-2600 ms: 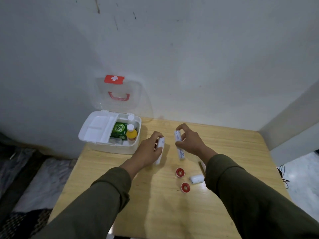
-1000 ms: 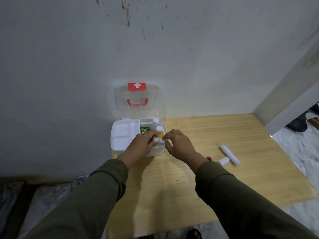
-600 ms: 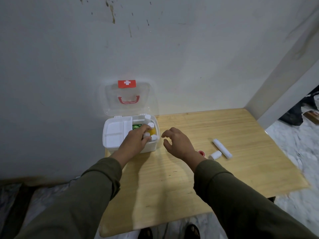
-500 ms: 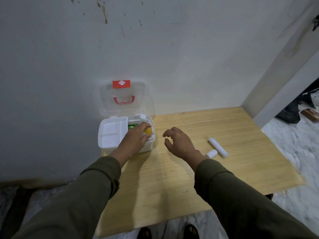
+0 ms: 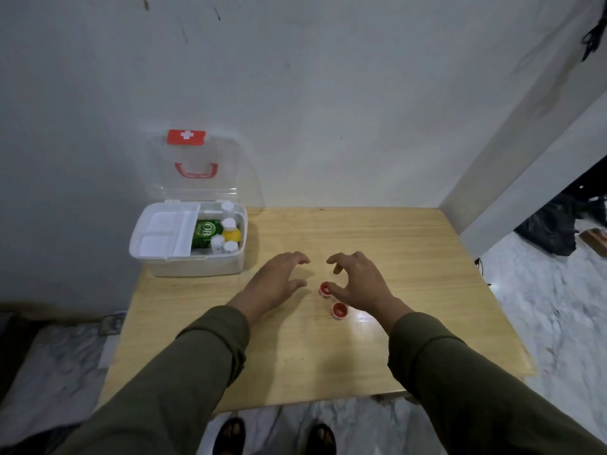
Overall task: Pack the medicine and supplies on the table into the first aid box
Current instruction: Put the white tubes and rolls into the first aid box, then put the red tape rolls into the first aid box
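Plainly, both hands hover empty over the wooden counter (image 5: 410,244), which suits a reach for what is left to pack. The left hand (image 5: 274,280) is spread flat, its grip open, just beside the first aid box (image 5: 197,269). The right hand (image 5: 358,280) curls loosely, fingers apart, with its thumb near one of two small red caps (image 5: 325,289); the other red cap (image 5: 339,311) lies just beside the wrist. The box stands at the counter's far left with its clear lid (image 5: 193,172) propped up against the wall, so things drop straight in. A green packet (image 5: 205,233) and small bottles (image 5: 228,229) already fill its right compartment.
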